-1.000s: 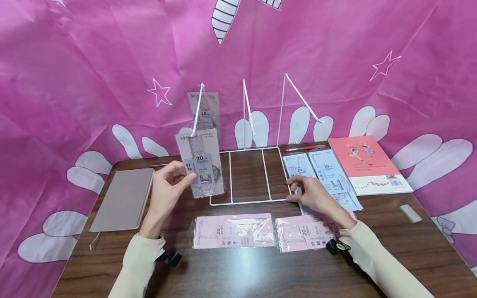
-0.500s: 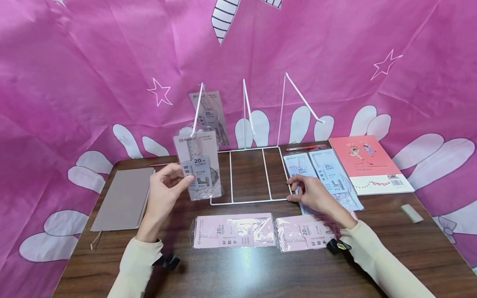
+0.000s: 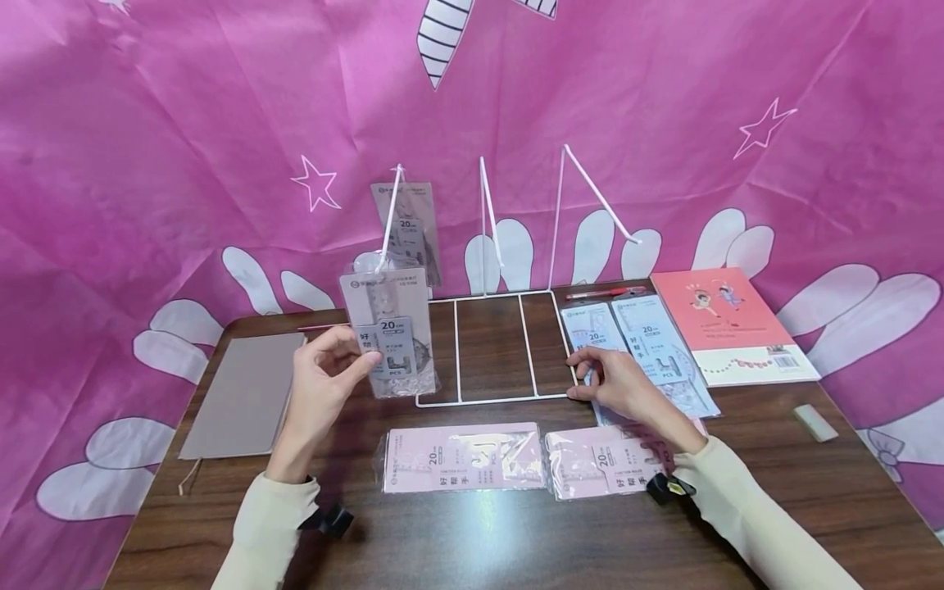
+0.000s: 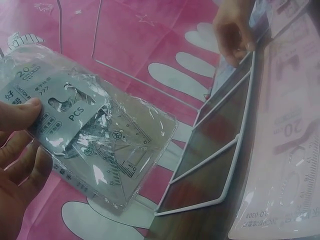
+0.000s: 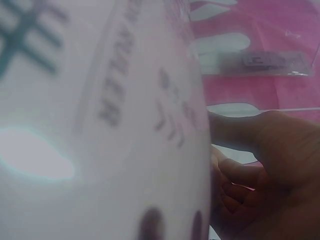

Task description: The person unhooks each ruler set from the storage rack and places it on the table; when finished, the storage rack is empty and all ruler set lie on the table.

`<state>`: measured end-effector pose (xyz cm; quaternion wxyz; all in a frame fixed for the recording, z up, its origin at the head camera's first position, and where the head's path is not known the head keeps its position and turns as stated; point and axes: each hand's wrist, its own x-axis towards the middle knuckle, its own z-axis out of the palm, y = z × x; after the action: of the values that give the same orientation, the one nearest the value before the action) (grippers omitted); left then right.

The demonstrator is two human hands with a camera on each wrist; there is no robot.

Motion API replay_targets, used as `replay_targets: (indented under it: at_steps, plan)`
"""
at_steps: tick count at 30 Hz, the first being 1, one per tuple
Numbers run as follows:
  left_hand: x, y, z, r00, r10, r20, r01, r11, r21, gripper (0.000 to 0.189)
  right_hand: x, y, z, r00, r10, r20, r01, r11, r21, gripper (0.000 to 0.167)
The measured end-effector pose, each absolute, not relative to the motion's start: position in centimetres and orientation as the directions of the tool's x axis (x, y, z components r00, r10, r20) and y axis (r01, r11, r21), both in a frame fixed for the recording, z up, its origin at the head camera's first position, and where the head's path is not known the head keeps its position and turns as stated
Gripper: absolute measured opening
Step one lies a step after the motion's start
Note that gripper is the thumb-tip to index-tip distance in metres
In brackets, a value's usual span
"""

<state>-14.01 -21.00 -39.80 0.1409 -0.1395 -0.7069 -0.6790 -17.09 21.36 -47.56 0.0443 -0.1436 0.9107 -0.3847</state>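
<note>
In the head view my left hand (image 3: pixel 320 393) pinches the left edge of a grey packaged ruler set (image 3: pixel 394 299), with the thumb on its front. The pack's clear top flap overlaps the tip of the left prong on a white wire display rack (image 3: pixel 490 401); whether the prong passes through it I cannot tell. A second grey pack (image 3: pixel 420 201) hangs at the back of that prong. With thumb and fingers my right hand (image 3: pixel 619 383) holds the right side of the rack's base. In the left wrist view, clear rulers show inside the held pack (image 4: pixel 100 135).
Two pink packs (image 3: pixel 465 456) lie in front of the rack. Blue packs (image 3: pixel 652 344) lie right of it, partly under my right hand. A grey notebook (image 3: pixel 239 393) is at left; a red book (image 3: pixel 726 319), eraser (image 3: pixel 814 422) and red pen (image 3: pixel 605 293) are at right.
My left hand and the held pack have shifted slightly left and down. The rear pack has swung right and back again. The right hand stays on the rack.
</note>
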Motion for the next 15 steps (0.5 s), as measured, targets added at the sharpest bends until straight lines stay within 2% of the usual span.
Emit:
replay_targets:
  at_steps: [15]
  plan:
    - [-14.0, -21.52, -39.51, -0.897, 0.06, 0.439, 0.439, 0.002, 0.898, 0.016, -17.09, 21.45, -47.54, -0.954, -0.301, 0.012, -0.215, 0.651, -0.728, 0.045]
